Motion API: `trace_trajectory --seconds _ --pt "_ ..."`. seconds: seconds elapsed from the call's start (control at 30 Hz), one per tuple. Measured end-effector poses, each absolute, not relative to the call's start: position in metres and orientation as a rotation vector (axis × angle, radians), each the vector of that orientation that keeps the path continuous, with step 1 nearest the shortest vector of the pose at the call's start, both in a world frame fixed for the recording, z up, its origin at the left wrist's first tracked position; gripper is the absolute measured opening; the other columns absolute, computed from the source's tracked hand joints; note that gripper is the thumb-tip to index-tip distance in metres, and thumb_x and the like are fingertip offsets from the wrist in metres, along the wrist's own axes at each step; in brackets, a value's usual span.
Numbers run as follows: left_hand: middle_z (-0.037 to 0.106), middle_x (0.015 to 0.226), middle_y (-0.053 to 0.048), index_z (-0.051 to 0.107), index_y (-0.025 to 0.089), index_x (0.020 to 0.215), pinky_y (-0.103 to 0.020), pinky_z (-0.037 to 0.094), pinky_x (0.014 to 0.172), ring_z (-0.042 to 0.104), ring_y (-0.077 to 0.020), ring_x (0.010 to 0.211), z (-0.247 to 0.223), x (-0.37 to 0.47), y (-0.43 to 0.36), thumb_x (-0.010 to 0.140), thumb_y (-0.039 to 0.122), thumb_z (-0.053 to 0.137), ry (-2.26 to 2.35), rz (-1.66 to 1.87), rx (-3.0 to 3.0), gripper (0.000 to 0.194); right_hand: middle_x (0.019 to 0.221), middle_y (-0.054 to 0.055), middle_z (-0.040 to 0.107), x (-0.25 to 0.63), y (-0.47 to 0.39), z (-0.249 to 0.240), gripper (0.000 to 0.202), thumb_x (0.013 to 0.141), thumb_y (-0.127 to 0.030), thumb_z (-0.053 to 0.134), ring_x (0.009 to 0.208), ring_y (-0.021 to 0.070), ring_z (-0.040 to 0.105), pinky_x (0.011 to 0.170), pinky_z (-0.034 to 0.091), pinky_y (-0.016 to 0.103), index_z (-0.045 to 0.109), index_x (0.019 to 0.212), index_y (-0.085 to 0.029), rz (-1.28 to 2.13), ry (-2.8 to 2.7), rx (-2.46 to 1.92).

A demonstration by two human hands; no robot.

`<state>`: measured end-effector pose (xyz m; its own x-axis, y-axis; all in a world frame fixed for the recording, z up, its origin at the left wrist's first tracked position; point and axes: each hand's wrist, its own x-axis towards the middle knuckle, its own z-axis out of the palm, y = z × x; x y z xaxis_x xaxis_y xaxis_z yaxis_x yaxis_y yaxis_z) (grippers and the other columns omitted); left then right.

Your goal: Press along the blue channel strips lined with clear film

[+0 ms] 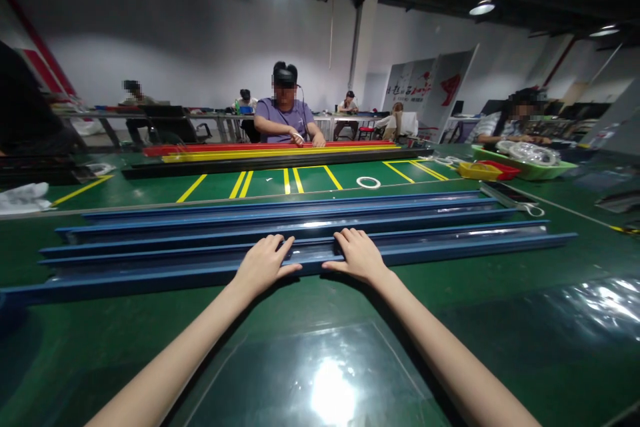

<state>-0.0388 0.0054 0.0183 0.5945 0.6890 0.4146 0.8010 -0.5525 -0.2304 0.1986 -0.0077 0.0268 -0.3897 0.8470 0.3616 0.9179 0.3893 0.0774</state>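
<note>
Two long blue channel strips, each with raised side walls, lie side by side across the table. My left hand [265, 261] grips the nearer blue channel [450, 249] just left of its middle, fingers over the far wall and thumb along the near wall. A short gap away, my right hand [361, 255] holds the same channel in a mirrored way. Both palms face down, and the thumbs point toward each other. Behind it is the farther blue channel [410, 221], which neither hand visibly holds.
Beyond a seam, red [350, 146], yellow [240, 155] and black strips [280, 162] lie before a person in purple [285, 117]. A white ring [369, 182] and phone [507, 195] lie ahead. Right: a green basket [550, 170]. Near me: a clear sheet [260, 373].
</note>
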Motion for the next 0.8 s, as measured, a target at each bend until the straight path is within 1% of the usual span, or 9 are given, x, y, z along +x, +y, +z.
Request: trace_trajectory --seconds 0.07,0.13,0.27,0.37,0.47,0.63,0.73,0.8 --pt "0.051 0.114 -0.016 0.048 0.018 0.120 -0.042 0.036 0.085 0.046 -0.0288 0.104 0.017 -0.045 0.005 0.080 0.058 0.036 -1.242 -0.461 -2.348 0.058 0.101 0.014 0.057 0.192 -0.006 0.027 0.073 0.069 -0.073 0.031 0.095 0.0268 0.048 0.081 0.036 0.038 0.053 0.107 -0.014 -0.389 -2.388 -1.526" --pt "0.047 0.121 -0.016 0.047 0.020 0.122 -0.049 0.029 0.092 0.039 -0.0315 0.111 0.016 -0.048 0.004 0.078 0.057 0.040 -1.287 -0.531 -2.274 0.058 0.109 0.015 0.054 0.189 -0.004 0.027 0.072 0.072 -0.070 0.031 0.100 0.0273 0.045 0.085 0.034 0.039 0.052 0.110 -0.014 -0.410 -2.394 -1.467" --pt "0.044 0.126 -0.014 0.044 0.023 0.124 -0.056 0.018 0.097 0.035 -0.0325 0.117 0.015 -0.050 0.006 0.077 0.056 0.045 -1.309 -0.574 -2.271 0.058 0.124 0.012 0.045 0.197 -0.004 0.029 0.063 0.080 -0.061 0.028 0.110 0.0258 0.039 0.092 0.029 0.038 0.046 0.120 -0.016 -0.423 -2.420 -1.353" --pt "0.044 0.127 -0.013 0.044 0.025 0.124 -0.060 0.013 0.098 0.034 -0.0325 0.118 0.015 -0.053 0.011 0.076 0.057 0.044 -1.314 -0.573 -2.272 0.057 0.125 0.011 0.045 0.218 -0.002 0.028 0.055 0.084 -0.053 0.026 0.112 0.0239 0.039 0.092 0.029 0.038 0.044 0.122 -0.018 -0.384 -2.396 -1.402" --pt "0.045 0.126 -0.013 0.044 0.024 0.124 -0.060 0.013 0.098 0.035 -0.0316 0.117 0.016 -0.056 0.017 0.077 0.059 0.041 -1.345 -0.544 -2.240 0.059 0.124 0.012 0.047 0.244 0.002 0.024 0.053 0.086 -0.050 0.024 0.112 0.0227 0.040 0.091 0.030 0.038 0.043 0.123 -0.016 -0.374 -2.331 -1.514" --pt "0.050 0.121 -0.014 0.046 0.021 0.122 -0.056 0.015 0.099 0.041 -0.0303 0.114 0.017 -0.059 0.024 0.076 0.063 0.036 -1.365 -0.502 -2.228 0.063 0.130 0.012 0.043 0.268 0.014 0.017 0.051 0.088 -0.045 0.023 0.119 0.0220 0.036 0.094 0.027 0.039 0.041 0.126 -0.016 -0.446 -2.272 -1.621" --pt "0.055 0.115 -0.013 0.049 0.019 0.120 -0.053 0.018 0.099 0.046 -0.0290 0.108 0.018 -0.058 0.026 0.077 0.064 0.033 -1.355 -0.478 -2.256 0.064 0.126 0.011 0.048 0.267 0.019 0.016 0.049 0.088 -0.044 0.024 0.117 0.0220 0.039 0.093 0.028 0.038 0.045 0.123 -0.016 -0.473 -2.263 -1.645" --pt "0.058 0.109 -0.013 0.051 0.017 0.118 -0.049 0.023 0.097 0.050 -0.0278 0.102 0.018 -0.058 0.028 0.077 0.065 0.031 -1.367 -0.454 -2.278 0.066 0.122 0.010 0.052 0.266 0.021 0.016 0.049 0.088 -0.044 0.024 0.113 0.0219 0.043 0.090 0.030 0.037 0.048 0.120 -0.016 -0.471 -2.261 -1.651"
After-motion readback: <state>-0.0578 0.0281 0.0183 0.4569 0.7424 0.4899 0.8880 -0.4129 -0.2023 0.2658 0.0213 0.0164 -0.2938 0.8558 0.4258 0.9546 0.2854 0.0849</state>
